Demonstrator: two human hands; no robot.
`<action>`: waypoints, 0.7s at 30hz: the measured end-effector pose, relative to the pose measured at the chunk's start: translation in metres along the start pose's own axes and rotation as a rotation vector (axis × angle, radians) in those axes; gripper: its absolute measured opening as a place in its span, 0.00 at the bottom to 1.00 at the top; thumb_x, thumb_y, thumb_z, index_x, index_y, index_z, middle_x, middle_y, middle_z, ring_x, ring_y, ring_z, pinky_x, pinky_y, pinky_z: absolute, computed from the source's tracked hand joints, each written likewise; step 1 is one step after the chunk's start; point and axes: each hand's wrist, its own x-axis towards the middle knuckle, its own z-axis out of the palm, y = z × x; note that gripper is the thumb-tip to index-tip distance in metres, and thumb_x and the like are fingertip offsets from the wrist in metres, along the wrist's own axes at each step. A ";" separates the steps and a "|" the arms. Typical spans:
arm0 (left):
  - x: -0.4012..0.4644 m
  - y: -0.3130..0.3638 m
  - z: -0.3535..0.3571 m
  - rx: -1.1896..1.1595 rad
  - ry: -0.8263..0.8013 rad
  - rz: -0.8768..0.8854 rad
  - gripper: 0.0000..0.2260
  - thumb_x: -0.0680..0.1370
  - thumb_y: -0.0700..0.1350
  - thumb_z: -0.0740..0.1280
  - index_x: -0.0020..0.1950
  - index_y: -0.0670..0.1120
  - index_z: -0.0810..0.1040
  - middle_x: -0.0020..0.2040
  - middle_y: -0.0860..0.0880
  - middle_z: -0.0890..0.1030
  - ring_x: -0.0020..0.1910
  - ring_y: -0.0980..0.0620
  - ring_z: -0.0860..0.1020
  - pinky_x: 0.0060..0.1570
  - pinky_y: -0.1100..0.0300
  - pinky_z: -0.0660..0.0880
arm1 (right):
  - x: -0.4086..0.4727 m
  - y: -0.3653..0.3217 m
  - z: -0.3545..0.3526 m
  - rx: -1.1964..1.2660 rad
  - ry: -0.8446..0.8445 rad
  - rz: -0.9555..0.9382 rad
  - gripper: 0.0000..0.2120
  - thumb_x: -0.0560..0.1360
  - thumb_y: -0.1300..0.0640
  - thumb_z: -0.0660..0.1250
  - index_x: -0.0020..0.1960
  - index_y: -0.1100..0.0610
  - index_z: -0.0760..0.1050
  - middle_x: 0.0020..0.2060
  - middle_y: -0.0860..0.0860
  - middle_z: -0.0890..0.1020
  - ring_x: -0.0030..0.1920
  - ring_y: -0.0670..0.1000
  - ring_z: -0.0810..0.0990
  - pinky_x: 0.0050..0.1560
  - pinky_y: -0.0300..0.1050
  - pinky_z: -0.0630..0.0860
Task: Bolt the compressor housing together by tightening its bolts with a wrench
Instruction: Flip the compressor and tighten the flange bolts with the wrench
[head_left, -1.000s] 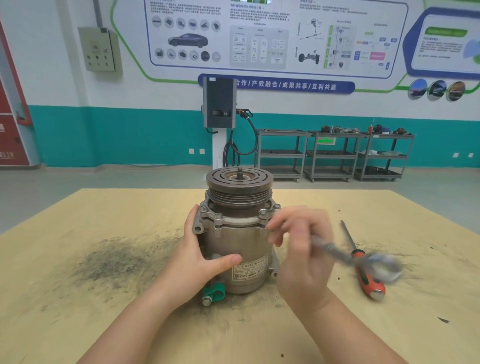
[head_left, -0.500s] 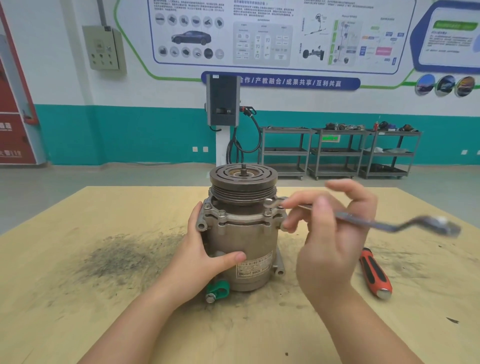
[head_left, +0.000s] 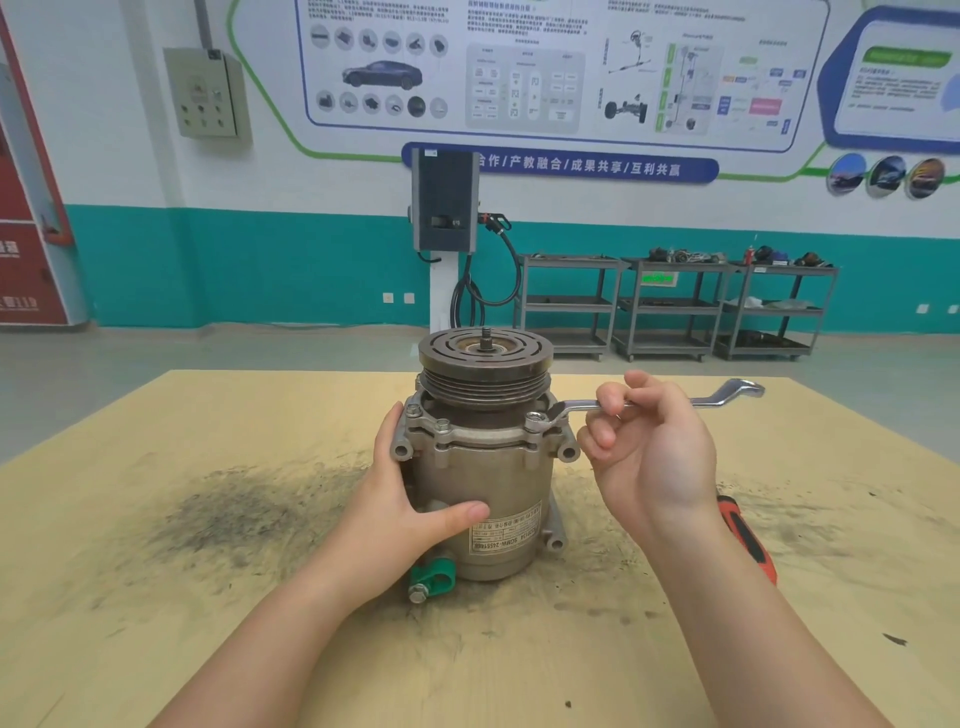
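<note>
A metal compressor (head_left: 488, 467) stands upright on the wooden table (head_left: 208, 597), pulley on top, with bolts around its flange. My left hand (head_left: 400, 499) grips the housing's left side, thumb across the front. A silver ring wrench (head_left: 665, 402) lies nearly level, its near ring set on the right front bolt (head_left: 535, 418). My right hand (head_left: 649, 447) holds the wrench shank with curled fingers, palm toward me. Two more bolts (head_left: 441, 425) show on the front left of the flange.
A red-handled screwdriver (head_left: 748, 538) lies on the table to the right, partly behind my right forearm. A green clamp (head_left: 434, 579) sits at the compressor's base. Dark grime (head_left: 228, 514) covers the table to the left. Shelving carts (head_left: 675, 306) stand far behind.
The wrench handle has swung from low right, near the screwdriver, up and back to a nearly level pose pointing right. My right hand rose with it. My left hand stayed on the housing.
</note>
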 end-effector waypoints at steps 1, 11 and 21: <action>0.000 0.000 0.000 -0.002 0.001 0.002 0.63 0.50 0.75 0.76 0.77 0.69 0.43 0.75 0.61 0.66 0.72 0.57 0.68 0.74 0.47 0.66 | -0.002 0.001 0.001 -0.024 -0.001 -0.061 0.08 0.76 0.67 0.50 0.47 0.56 0.63 0.25 0.50 0.72 0.22 0.49 0.65 0.24 0.38 0.61; 0.001 -0.003 0.001 -0.009 0.014 0.047 0.61 0.53 0.73 0.77 0.77 0.68 0.47 0.73 0.63 0.69 0.71 0.61 0.70 0.73 0.49 0.68 | -0.052 0.040 0.013 -0.738 -0.342 -0.942 0.06 0.78 0.58 0.59 0.49 0.47 0.70 0.34 0.47 0.74 0.28 0.46 0.73 0.27 0.42 0.70; 0.000 0.000 0.000 -0.015 0.005 0.024 0.61 0.53 0.71 0.78 0.77 0.69 0.45 0.74 0.64 0.67 0.71 0.61 0.68 0.74 0.49 0.67 | -0.044 0.005 0.020 -0.779 -0.229 -0.595 0.33 0.75 0.28 0.41 0.35 0.53 0.69 0.28 0.45 0.70 0.29 0.41 0.69 0.33 0.29 0.65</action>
